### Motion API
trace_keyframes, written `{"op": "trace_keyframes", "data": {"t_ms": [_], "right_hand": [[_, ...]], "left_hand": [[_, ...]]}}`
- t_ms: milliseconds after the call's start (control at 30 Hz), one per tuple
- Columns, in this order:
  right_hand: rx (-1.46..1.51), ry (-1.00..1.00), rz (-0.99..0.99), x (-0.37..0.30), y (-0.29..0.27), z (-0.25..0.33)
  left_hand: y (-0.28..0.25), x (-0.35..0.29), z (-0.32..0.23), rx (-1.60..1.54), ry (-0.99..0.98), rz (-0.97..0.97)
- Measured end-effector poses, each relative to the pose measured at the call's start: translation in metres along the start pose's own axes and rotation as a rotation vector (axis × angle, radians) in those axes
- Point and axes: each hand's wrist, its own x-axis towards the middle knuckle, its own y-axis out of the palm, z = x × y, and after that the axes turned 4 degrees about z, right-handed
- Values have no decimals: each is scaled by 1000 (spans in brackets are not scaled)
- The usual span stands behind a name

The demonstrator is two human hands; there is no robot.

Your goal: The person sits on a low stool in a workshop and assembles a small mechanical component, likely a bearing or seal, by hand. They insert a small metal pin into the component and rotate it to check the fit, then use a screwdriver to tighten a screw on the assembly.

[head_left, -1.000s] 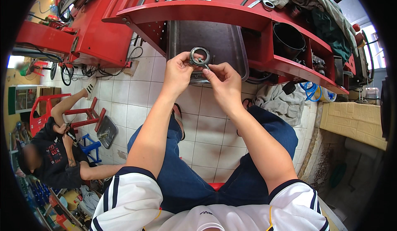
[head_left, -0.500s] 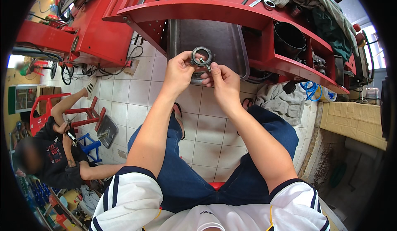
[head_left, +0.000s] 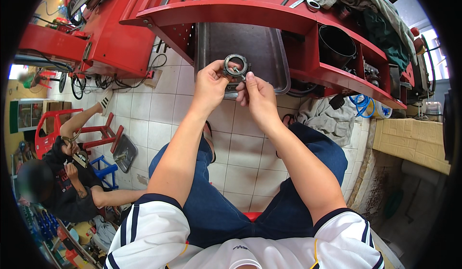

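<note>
Workshop with pale tiled floor (head_left: 233, 172) and red workbench (head_left: 226, 13)
A red chair (head_left: 44, 148) and a low blue stool (head_left: 109, 169) stand to the left; bright light shows at a window (head_left: 431, 41) on the upper right.

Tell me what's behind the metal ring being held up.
Behind the metal ring is the dark tray; through the ring's opening, part of the left hand shows. Whatever tray surface the ring and hand cover cannot be seen.

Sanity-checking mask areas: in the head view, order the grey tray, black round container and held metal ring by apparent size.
1. Grey tray, even partly covered
2. Black round container
3. Metal ring
</note>
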Motion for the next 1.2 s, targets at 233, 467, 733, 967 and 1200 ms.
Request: {"op": "trace_keyframes", "data": {"t_ms": [233,467,733,967,1200], "right_hand": [[143,101,-12,-2,5,11],[32,-19,-45,1,6,6],[-11,-6,-68,-5,10,14],[20,-10,-106,-8,19,21],[56,5,-57,-6,10,13]], "left_hand": [[-1,0,3,-39,7,-6],[-1,2,1,3,34,-59],[3,1,-2,-4,18,-76],[2,0,-1,-24,36,-72],[0,1,4,-39,44,-52]]}}
